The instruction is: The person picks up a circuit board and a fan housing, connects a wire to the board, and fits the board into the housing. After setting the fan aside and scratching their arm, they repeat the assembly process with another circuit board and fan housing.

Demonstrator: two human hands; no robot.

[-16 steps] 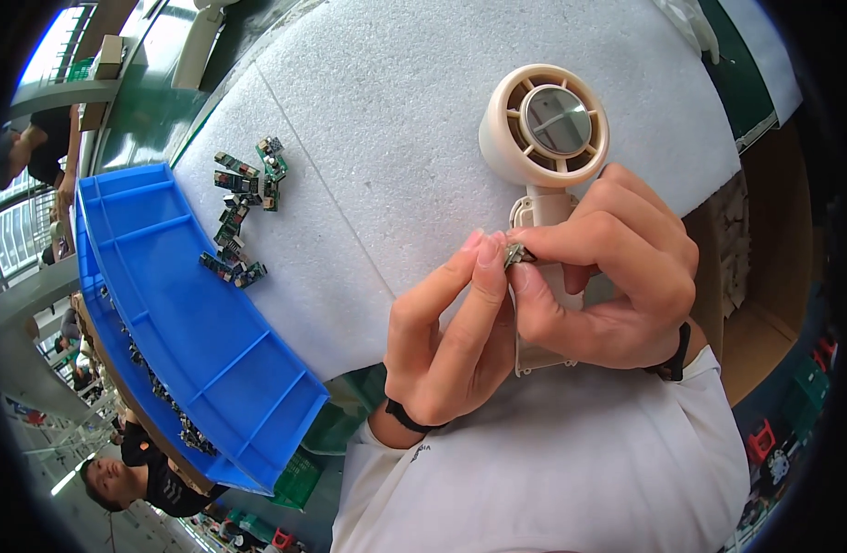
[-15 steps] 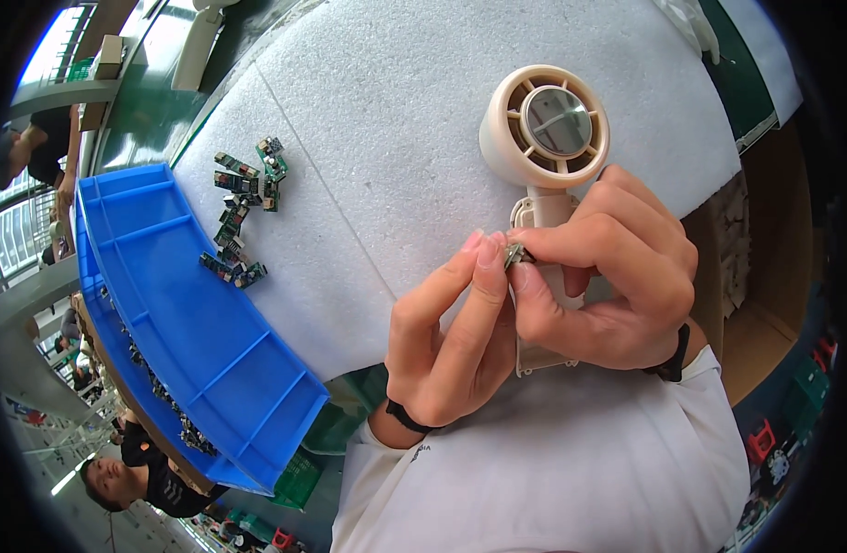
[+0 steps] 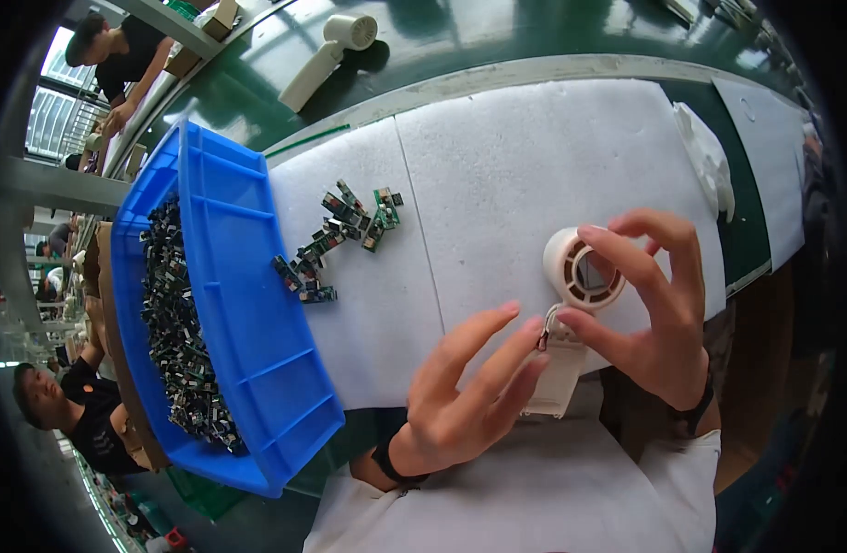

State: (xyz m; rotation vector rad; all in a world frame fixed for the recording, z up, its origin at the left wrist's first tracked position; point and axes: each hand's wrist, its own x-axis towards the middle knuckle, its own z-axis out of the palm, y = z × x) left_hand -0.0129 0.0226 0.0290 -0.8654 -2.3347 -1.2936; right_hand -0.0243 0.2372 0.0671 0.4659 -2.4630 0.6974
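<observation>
A cream handheld fan point(image 3: 557, 253) lies at the front right of the white foam sheet, its round grille facing up. My right hand point(image 3: 658, 309) grips the fan's head between thumb and index finger. Below the head, the handle point(image 3: 557, 378) points toward me, with a thin wire loop point(image 3: 545, 330) showing near its neck. My left hand point(image 3: 474, 387) is beside the handle, fingers stretched out and apart, the tips close to the wires. A small dark piece by the fingertips is too small to make out.
Several small green circuit boards point(image 3: 336, 226) lie in a loose group on the foam sheet point(image 3: 488, 157). To the left stands a blue bin point(image 3: 248, 304) holding many small boards point(image 3: 179, 341). Another fan point(image 3: 327, 60) lies on the green table beyond. Two people point(image 3: 119, 51) are at left.
My hands have come apart from pinching a small metallic piece together. The right hand now holds the fan's head, and the left has opened. The view has shifted, bringing more of the bin into sight.
</observation>
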